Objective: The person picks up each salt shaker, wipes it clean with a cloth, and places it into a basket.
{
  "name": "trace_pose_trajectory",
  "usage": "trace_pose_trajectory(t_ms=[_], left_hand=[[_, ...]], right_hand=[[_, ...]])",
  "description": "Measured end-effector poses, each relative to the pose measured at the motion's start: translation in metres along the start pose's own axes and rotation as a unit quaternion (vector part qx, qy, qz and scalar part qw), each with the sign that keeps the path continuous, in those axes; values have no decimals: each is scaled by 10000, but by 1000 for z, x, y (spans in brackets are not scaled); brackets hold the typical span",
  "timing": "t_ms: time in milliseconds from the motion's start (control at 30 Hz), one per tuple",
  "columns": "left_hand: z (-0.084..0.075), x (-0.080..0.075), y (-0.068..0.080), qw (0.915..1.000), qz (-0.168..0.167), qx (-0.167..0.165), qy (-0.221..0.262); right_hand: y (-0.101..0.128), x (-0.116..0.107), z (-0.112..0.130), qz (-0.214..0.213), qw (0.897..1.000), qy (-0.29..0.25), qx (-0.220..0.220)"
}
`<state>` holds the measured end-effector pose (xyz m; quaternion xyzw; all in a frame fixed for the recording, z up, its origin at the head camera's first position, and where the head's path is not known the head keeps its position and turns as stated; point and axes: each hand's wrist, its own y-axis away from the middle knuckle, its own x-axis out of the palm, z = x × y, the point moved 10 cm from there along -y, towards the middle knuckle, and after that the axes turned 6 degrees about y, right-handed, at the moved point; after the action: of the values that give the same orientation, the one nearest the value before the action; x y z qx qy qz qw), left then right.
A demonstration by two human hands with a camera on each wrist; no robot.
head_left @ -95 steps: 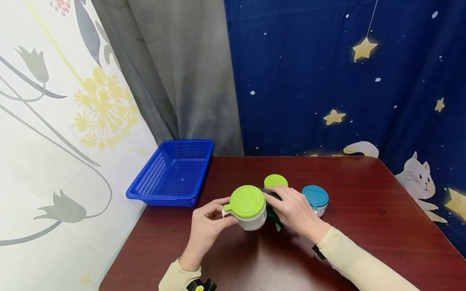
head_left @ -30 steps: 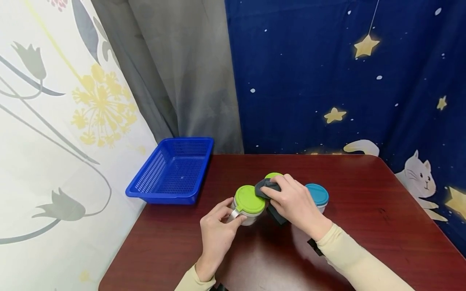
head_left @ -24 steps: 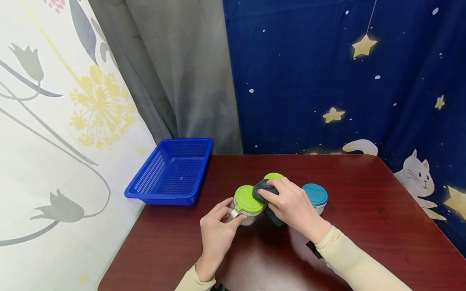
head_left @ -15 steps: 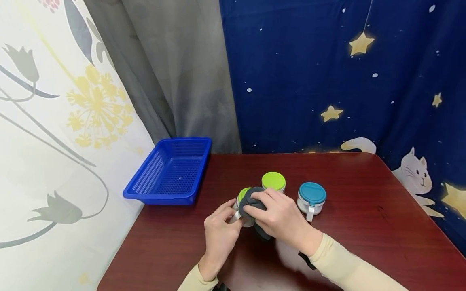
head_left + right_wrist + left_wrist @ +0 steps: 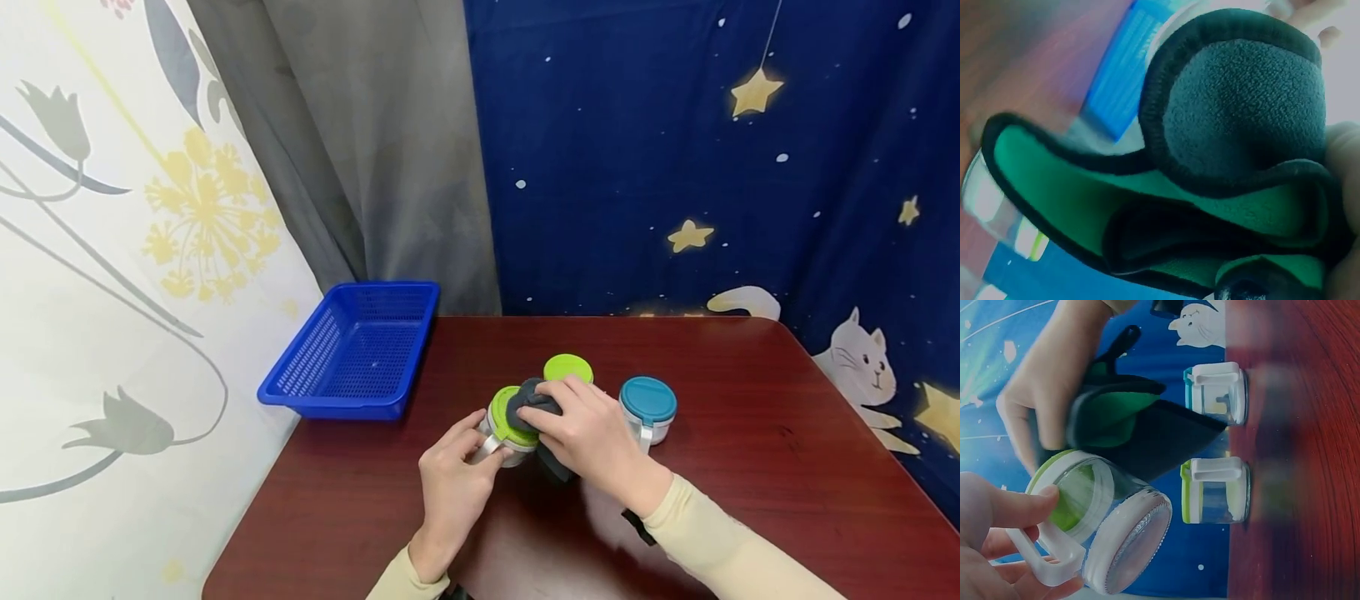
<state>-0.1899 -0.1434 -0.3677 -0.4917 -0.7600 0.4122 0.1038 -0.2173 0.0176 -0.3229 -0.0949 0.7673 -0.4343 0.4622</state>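
Note:
My left hand (image 5: 453, 475) holds a small glass jar with a lime-green lid (image 5: 504, 421) by its white handle (image 5: 1047, 556), tilted above the dark red table (image 5: 750, 467). My right hand (image 5: 588, 433) grips a folded dark grey and green cloth (image 5: 531, 400) and presses it on that jar's lid. In the left wrist view the cloth (image 5: 1141, 425) drapes over the lid's edge. In the right wrist view the cloth (image 5: 1235, 125) fills the frame. A second green-lidded jar (image 5: 567, 369) and a teal-lidded jar (image 5: 648, 407) stand just behind.
An empty blue plastic basket (image 5: 356, 354) sits at the table's back left corner, partly over the edge. Curtains hang close behind and to the left. Bare tabletop lies to the right and front.
The jar came down from a higher tilt toward the table. My right hand brought the cloth onto its lid, slid left across it, then back slightly right.

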Motion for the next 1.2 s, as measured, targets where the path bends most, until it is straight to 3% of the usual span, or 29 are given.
trace_pose_trajectory(t_ms=[200,433,633,900,1200], left_hand=[[-1,-2,1,10000,-10,12,29],[-2,-2,1,10000,43,46,-20],[-5,1,1,9994,178,241,-168],[-8,5,3,9973,212,529,-472],[-14,8,4,9947,258,835,-545]], right_hand=[[8,13,-28,471,9972,369,456],[10,20,-33,692,9954,369,547],[3,17,-19,600,9972,244,365],[-11,0,24,24,9993,-143,-337],[-10,0,17,179,9998,-45,-80]])
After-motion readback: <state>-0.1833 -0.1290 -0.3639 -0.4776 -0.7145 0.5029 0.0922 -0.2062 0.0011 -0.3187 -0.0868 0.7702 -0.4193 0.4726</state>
